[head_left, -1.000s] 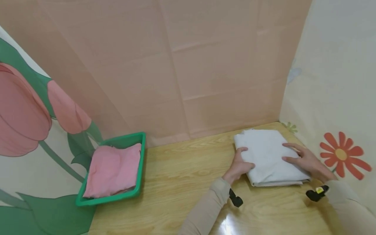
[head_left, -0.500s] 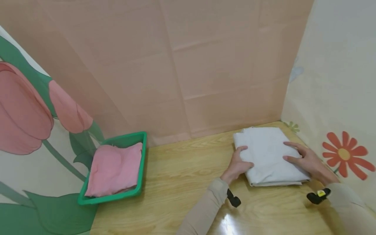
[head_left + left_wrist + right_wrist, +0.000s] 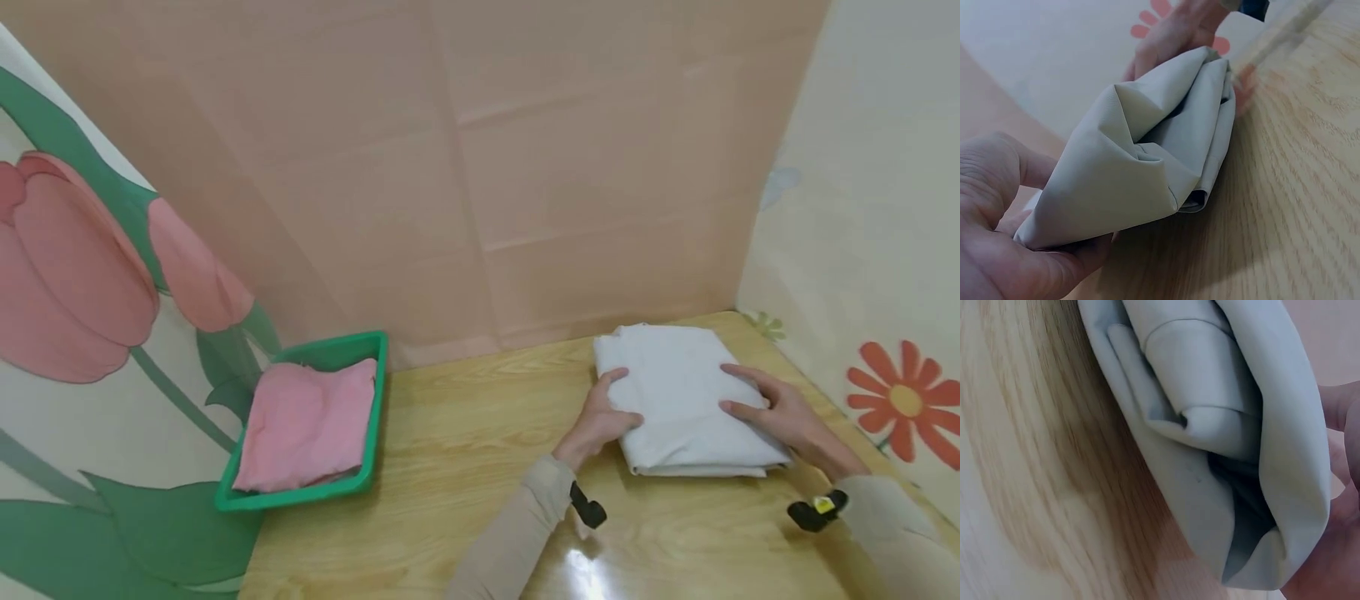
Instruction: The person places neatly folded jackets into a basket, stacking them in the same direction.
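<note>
A thick folded white cloth [image 3: 675,400] is on the right part of the wooden table in the head view. My left hand [image 3: 598,421] grips its left edge, and my right hand [image 3: 787,421] holds the opposite edge. Seen from the left wrist, my thumb is above the folded cloth [image 3: 1104,181] and other fingers reach beneath it. The right wrist view shows loose layers in the folded cloth [image 3: 1210,375], with the right hand [image 3: 1332,562] along its outer side. Fingers under the cloth are mostly hidden. Whether it fully touches the table I cannot tell.
A green plastic basket [image 3: 380,400] with a folded pink cloth [image 3: 307,425] inside stands at the table's left. The wooden table [image 3: 465,450] meets a pinkish-brown sheet [image 3: 480,167] behind. A flower-printed wall [image 3: 847,250] borders the right side.
The white cloth has shifted slightly left over the table, with both hands still holding its sides. The head view has turned a little, so the basket appears farther right.
</note>
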The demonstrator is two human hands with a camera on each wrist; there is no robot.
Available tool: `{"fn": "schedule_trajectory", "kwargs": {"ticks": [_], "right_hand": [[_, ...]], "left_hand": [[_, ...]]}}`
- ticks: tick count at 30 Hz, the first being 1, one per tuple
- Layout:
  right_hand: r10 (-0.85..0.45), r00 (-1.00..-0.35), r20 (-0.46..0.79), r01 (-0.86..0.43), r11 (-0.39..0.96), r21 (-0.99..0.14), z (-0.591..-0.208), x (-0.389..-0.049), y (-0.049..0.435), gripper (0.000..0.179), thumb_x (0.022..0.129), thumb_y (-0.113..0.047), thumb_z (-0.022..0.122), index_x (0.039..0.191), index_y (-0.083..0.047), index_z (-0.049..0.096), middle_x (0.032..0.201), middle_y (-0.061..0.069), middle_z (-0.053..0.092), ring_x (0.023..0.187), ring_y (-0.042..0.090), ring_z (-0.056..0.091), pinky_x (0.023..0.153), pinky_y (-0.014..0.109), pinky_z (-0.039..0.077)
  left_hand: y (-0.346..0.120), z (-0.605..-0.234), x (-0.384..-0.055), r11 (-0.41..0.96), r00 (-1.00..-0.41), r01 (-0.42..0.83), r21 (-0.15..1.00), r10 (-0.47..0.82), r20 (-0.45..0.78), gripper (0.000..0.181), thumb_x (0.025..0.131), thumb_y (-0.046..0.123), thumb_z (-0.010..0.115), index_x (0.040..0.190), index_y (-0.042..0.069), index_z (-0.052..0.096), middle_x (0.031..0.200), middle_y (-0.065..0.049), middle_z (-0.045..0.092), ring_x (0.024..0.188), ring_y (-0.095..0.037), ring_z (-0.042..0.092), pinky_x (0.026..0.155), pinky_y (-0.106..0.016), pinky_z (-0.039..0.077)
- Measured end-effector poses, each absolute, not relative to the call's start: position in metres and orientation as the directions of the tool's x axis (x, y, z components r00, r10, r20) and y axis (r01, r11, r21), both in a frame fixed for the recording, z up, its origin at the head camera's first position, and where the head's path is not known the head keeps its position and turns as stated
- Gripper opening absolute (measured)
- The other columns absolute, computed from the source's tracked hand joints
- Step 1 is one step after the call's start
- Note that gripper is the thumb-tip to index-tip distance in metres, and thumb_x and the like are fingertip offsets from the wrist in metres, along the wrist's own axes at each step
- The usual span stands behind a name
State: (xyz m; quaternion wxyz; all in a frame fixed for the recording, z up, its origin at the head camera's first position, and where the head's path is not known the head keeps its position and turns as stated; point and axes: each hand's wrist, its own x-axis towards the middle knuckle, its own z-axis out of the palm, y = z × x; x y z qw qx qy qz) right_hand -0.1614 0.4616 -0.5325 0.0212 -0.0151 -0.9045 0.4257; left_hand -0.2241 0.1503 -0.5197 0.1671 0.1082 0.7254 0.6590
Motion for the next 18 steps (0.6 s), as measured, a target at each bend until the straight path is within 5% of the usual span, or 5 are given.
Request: {"fn": "schedule_trajectory", "kwargs": {"ticks": [4, 9, 13, 15, 18], "right_hand": [[0.048, -0.999, 0.024, 0.013, 0.642, -0.767, -0.532, -0.165, 0.452, 0.078, 0.104, -0.045, 0.068, 0.170, -0.027, 0.031, 0.175, 0.024, 0.021, 0.156, 0.051, 0.020, 0.094, 0.015, 0.035], [0.057, -0.998, 0.030, 0.013, 0.640, -0.768, -0.531, -0.168, 0.436, 0.079, 0.104, -0.047, 0.068, 0.170, -0.027, 0.031, 0.175, 0.026, 0.021, 0.155, 0.055, 0.022, 0.112, 0.056, 0.037], [0.052, -0.996, 0.076, -0.025, 0.647, -0.762, -0.530, -0.170, 0.423, 0.077, 0.103, -0.043, 0.071, 0.169, -0.024, 0.035, 0.172, 0.027, 0.026, 0.151, 0.055, 0.028, 0.104, 0.026, 0.040], [0.048, -0.995, 0.093, -0.039, 0.654, -0.756, -0.529, -0.172, 0.417, 0.076, 0.103, -0.041, 0.072, 0.168, -0.023, 0.037, 0.171, 0.028, 0.030, 0.148, 0.054, 0.032, 0.087, 0.010, 0.035], [0.032, -0.994, 0.100, -0.055, 0.652, -0.756, -0.526, -0.175, 0.406, 0.076, 0.102, -0.040, 0.073, 0.167, -0.020, 0.038, 0.170, 0.030, 0.031, 0.143, 0.056, 0.036, 0.078, 0.007, 0.034]], "left_hand": [[0.140, -0.516, -0.226, 0.134, -0.924, -0.049, 0.990, 0.371, -0.096, 0.082, 0.079, -0.014, 0.079, 0.146, 0.029, 0.060, 0.153, -0.003, 0.053, 0.116, -0.016, 0.053, 0.087, -0.033, 0.057], [0.127, -0.512, -0.228, 0.152, -0.929, -0.053, 0.987, 0.354, -0.105, 0.082, 0.079, -0.013, 0.079, 0.145, 0.032, 0.060, 0.149, -0.002, 0.055, 0.122, -0.017, 0.054, 0.098, -0.042, 0.057], [0.114, -0.508, -0.229, 0.157, -0.934, -0.048, 0.986, 0.343, -0.101, 0.083, 0.078, -0.013, 0.078, 0.144, 0.032, 0.061, 0.147, -0.003, 0.056, 0.120, -0.018, 0.054, 0.099, -0.043, 0.056], [0.107, -0.506, -0.230, 0.158, -0.936, -0.044, 0.986, 0.339, -0.096, 0.083, 0.077, -0.013, 0.078, 0.145, 0.031, 0.061, 0.146, -0.003, 0.055, 0.118, -0.018, 0.054, 0.098, -0.043, 0.055], [0.096, -0.503, -0.232, 0.144, -0.939, -0.049, 0.988, 0.331, -0.095, 0.082, 0.076, -0.012, 0.077, 0.145, 0.031, 0.061, 0.141, -0.003, 0.056, 0.113, -0.019, 0.055, 0.094, -0.043, 0.055]]}}
